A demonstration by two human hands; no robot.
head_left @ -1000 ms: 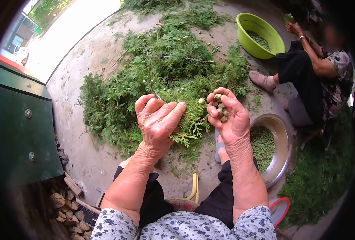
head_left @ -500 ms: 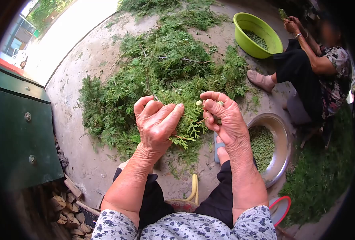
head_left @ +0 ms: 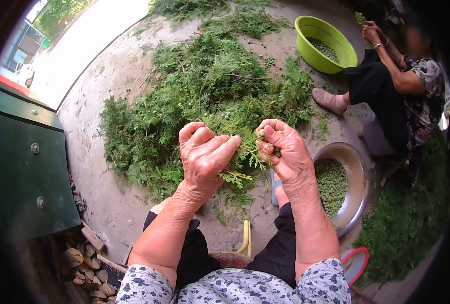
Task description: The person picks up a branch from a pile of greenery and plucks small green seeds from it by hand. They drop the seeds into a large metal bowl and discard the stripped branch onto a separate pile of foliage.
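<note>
My left hand (head_left: 204, 157) is closed around a leafy evergreen sprig (head_left: 250, 152), its flat green fronds sticking out to the right and below the fist. Facing it, my right hand (head_left: 285, 152) has its fingers curled in, with a few small round green cones (head_left: 276, 150) showing between thumb and fingers. The sprig's tips reach the right fingers. Beneath both hands lies a large heap of cut green branches (head_left: 184, 101). Close to my right forearm stands a metal basin (head_left: 359, 177) holding many picked green cones (head_left: 332, 187).
A lime-green tub (head_left: 306, 48) with cones stands at the back right. Beside it sits another person (head_left: 387, 96), holding a sprig. A dark green metal cabinet (head_left: 27, 172) is at left, split firewood (head_left: 90, 271) below it. More greenery (head_left: 407, 233) covers the right floor.
My left hand has shifted slightly right with the sprig, closer to my right hand. My right forefinger has curled in further toward the thumb.
</note>
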